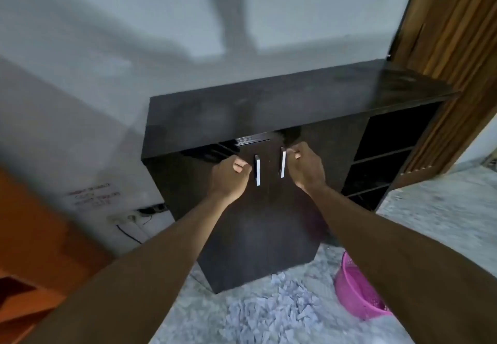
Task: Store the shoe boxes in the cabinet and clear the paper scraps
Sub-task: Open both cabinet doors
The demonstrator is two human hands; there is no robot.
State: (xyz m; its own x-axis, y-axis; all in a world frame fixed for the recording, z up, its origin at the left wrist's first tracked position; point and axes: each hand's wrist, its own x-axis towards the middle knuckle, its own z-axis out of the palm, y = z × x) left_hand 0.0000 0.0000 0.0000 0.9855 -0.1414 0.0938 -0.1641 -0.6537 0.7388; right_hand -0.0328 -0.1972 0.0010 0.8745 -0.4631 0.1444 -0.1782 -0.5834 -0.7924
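Dark wooden cabinet (269, 112) against the pale wall, filling the middle of the view, top bare and glossy. Two front doors, each standing a little ajar at the top edge, a dark gap showing under the cabinet top at about 11 o'clock from the handles. Open shelf bay (382, 155) at 3 o'clock of the doors, three dark compartments stacked, contents too dark to tell. No shoe boxes to be made out anywhere in view.

Heap of pale paper scraps (271, 314) on the grey speckled floor at 6 o'clock of the cabinet, just in front of its base. Pink plastic basin (355, 298) at 3 o'clock of the scraps, partly hidden behind the right forearm, a few bits lying inside.

Left hand (231, 176) at the left door, fingers curled round the left silver handle (257, 170), thumb on top. Right hand (305, 167) at the right door, fingers curled round the right silver handle (283, 162), thumb near its top end.

Wall socket with a black cable (126, 221) at 9 o'clock of the cabinet base, low on the wall.
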